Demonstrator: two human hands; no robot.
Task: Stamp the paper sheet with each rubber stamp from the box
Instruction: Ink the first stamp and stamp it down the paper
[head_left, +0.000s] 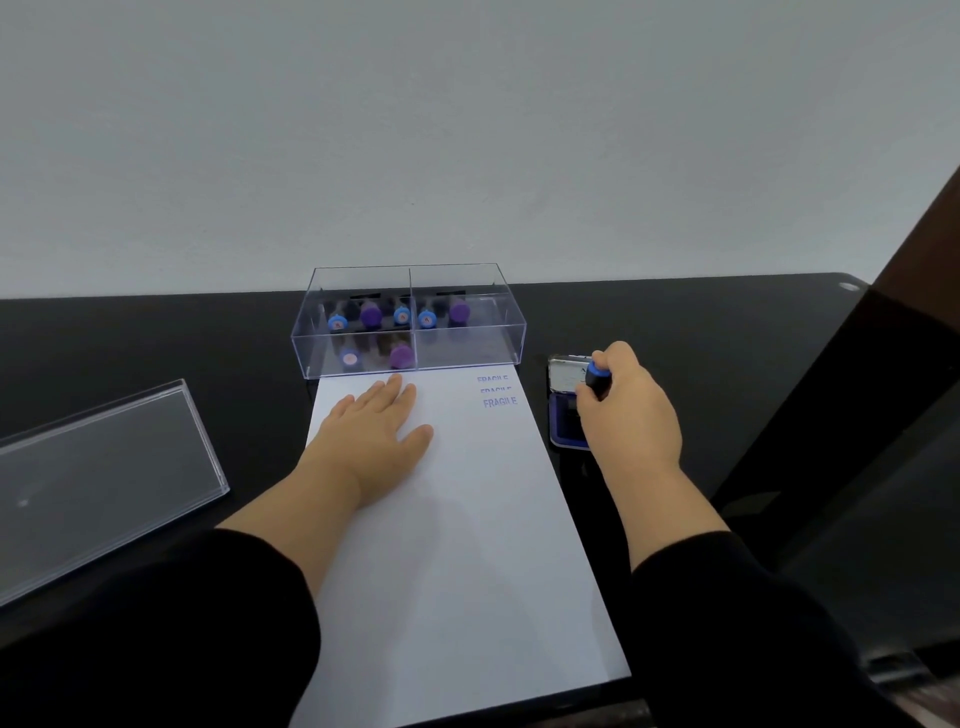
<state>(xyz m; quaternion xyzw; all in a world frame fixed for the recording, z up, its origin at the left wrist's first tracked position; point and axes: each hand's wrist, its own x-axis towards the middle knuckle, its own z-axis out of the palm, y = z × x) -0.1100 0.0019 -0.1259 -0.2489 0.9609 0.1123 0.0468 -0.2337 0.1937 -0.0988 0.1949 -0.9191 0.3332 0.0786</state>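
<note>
My right hand (626, 402) grips a small rubber stamp (597, 375) by its blue-capped handle, fingers curled round it, over the open ink pad (563, 402) that sits under my knuckles. I judge the stamp light and rigid, best held high on the handle so the inked face stays clean. My left hand (376, 428) lies flat, fingers straight, on the paper sheet (467, 545), which is thin and would likely slide on the glossy black table (156, 338). Just left of my right hand are three "FRAGILE" prints (498, 395) (one faint); bare paper lies nearer me. Beyond my left fingertips, the clear box (410, 322) of remaining stamps touches the sheet's far edge.
</note>
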